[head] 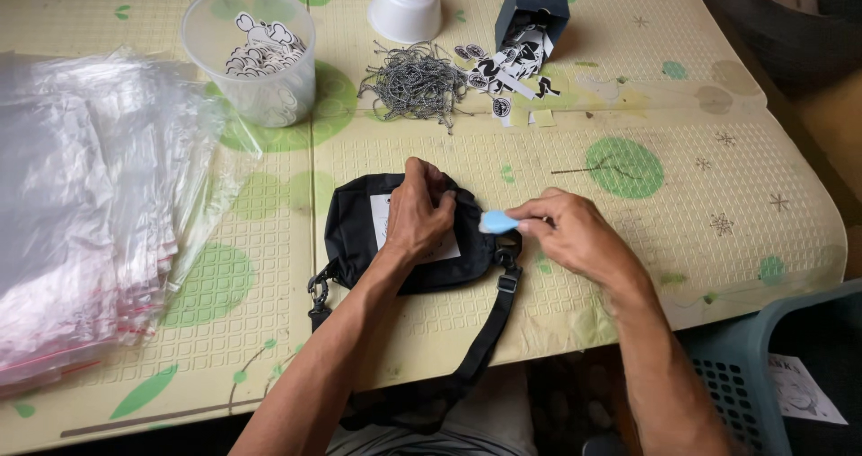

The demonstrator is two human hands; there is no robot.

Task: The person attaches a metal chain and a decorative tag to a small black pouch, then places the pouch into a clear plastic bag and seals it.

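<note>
A small black bag (359, 232) with a white label lies on the pale patterned mat, its strap (485, 339) trailing off the near edge. My left hand (417, 215) rests on the bag's top and pinches it near the upper right corner. My right hand (566, 230), just right of the bag, holds a small light-blue tool (496, 221) whose tip points at the bag's right end.
A stack of clear plastic bags (81, 214) fills the left. A clear tub of black-and-white tags (256, 57), an upturned white cup (406, 7), a heap of ball chains (415, 83), a tipped dark box spilling tags (525, 34) lie behind. A teal basket (745, 366) stands lower right.
</note>
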